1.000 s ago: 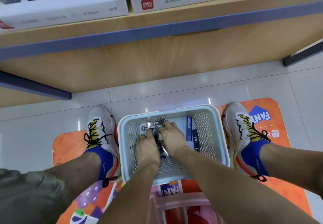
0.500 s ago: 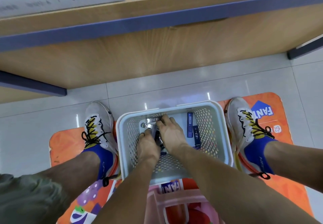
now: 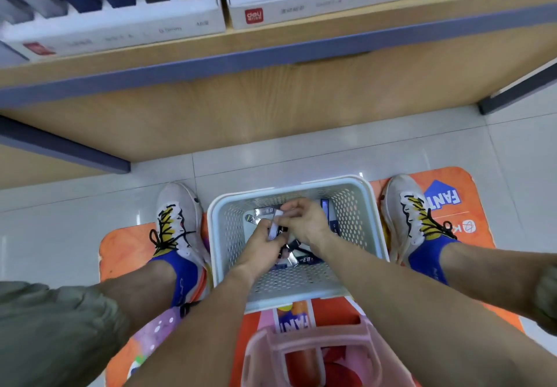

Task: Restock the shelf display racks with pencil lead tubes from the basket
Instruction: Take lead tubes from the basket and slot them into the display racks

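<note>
A pale perforated basket sits on the floor between my feet. Several pencil lead tubes lie loose on its bottom, dark and silvery, and one blue tube lies along the right wall. Both hands are raised a little inside the basket. My left hand grips a whitish tube that stands up out of the fist. My right hand pinches the top end of that same tube. White display racks with rows of dark tubes stand on the shelf above.
A second white rack with a red logo has open slots. The wooden shelf edge with a blue strip overhangs the floor. My shoes flank the basket on an orange mat. A pink stool is under me.
Both hands have lifted off the pile on the basket bottom and now hold one whitish tube between them. The view has tilted up, showing more of the racks.
</note>
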Demonstrator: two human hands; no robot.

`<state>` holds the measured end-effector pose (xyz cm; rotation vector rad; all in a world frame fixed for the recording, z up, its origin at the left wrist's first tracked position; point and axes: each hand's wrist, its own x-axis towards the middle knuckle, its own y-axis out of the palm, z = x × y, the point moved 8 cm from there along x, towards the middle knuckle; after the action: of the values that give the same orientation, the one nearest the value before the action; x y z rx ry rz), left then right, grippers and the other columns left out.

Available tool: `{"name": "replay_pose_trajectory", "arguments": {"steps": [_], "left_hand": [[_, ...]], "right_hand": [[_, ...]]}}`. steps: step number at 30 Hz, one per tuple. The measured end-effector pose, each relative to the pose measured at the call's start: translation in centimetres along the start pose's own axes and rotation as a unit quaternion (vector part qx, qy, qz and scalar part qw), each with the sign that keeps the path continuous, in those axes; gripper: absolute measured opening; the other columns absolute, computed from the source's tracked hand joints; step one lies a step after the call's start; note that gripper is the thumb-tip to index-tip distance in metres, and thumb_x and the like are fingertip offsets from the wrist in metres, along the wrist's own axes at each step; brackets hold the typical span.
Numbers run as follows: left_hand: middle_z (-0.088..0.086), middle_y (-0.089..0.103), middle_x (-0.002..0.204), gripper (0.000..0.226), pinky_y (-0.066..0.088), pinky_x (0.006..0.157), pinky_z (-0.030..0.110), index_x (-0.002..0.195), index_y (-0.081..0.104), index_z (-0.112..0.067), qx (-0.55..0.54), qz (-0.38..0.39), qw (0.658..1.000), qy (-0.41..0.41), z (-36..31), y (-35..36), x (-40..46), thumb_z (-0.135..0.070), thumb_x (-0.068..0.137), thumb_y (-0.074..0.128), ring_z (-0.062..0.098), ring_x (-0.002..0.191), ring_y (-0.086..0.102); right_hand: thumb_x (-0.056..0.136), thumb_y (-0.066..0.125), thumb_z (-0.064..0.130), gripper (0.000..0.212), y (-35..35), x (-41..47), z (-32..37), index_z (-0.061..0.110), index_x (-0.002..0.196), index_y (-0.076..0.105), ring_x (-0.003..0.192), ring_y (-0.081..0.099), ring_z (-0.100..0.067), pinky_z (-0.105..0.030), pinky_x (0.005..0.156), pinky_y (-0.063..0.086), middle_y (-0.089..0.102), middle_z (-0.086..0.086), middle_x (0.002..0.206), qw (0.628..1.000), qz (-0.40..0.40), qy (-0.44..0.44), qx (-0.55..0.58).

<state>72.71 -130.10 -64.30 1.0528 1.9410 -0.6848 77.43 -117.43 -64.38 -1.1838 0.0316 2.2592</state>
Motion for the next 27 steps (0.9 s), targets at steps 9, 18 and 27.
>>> {"name": "replay_pose_trajectory", "arguments": {"steps": [9, 18, 27], "left_hand": [[0.012, 0.060, 0.085, 0.017, 0.054, 0.058, 0.036, 0.114, 0.050, -0.008, 0.005, 0.107, 0.990, 0.093, -12.8, 0.9, -11.0, -0.012, 0.101, 0.060, 0.024, 0.064, 0.062], [0.011, 0.070, 0.088, 0.018, 0.049, 0.051, 0.027, 0.117, 0.059, -0.008, 0.007, 0.084, 0.953, 0.292, -30.7, -4.6, -25.6, -0.012, 0.099, 0.063, 0.022, 0.066, 0.064], [0.010, 0.071, 0.089, 0.018, 0.054, 0.057, 0.027, 0.113, 0.063, -0.009, -0.033, 0.087, 0.941, 0.326, -34.2, -5.7, -28.5, -0.014, 0.097, 0.067, 0.023, 0.074, 0.067]], "right_hand": [[0.079, 0.084, 0.002, 0.029, -8.4, -10.1, 11.4, -0.002, 0.104, 0.071, 0.067, 0.069, -0.009, -0.015, 0.061, 0.054, 0.074, -0.013, 0.087, 0.992, 0.101, -0.076, 0.017], [0.080, 0.085, 0.009, 0.013, -15.1, -22.7, 32.7, 0.007, 0.089, 0.076, 0.079, 0.074, -0.019, -0.028, 0.075, 0.061, 0.077, -0.017, 0.091, 0.958, 0.120, -0.257, -0.044], [0.084, 0.082, 0.023, 0.015, -15.4, -26.0, 37.6, 0.012, 0.095, 0.080, 0.070, 0.065, -0.010, -0.020, 0.064, 0.052, 0.076, -0.012, 0.086, 0.932, 0.090, -0.344, -0.065]]}}
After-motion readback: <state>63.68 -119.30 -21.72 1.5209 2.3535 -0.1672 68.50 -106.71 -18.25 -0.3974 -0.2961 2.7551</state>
